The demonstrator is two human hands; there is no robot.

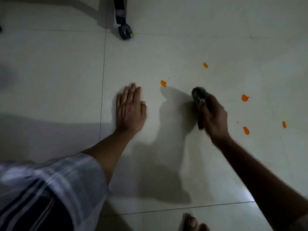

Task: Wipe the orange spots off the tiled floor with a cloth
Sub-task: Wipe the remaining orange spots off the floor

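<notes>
On the pale tiled floor [166, 47], five orange spots lie scattered to the right: one near centre [163, 83], one farther up [205, 65], one out right [245, 98], two lower right [246, 130] & [284, 124]. None looks wiped yet.

Left hand [130, 110] is flat on the tile, palm down, fingers together & extended. Prob. a brace, taking body weight so the other arm can reach out.

Right hand [213, 117] is closed in a fist round a dark bunched cloth [199, 95]; a wad sticks out ahead of the knuckles, a strip hangs below. It's motion-blurred, so I can't tell if the cloth touches the floor or sits just above it. Bunching gives a firm pad to press w/.

Cloth sits between the centre spot and the right-hand ones, so either is an easy next swipe.

A chair castor [125, 32] stands well apart at top; bare toes [191, 222] show at the bottom edge.
</notes>
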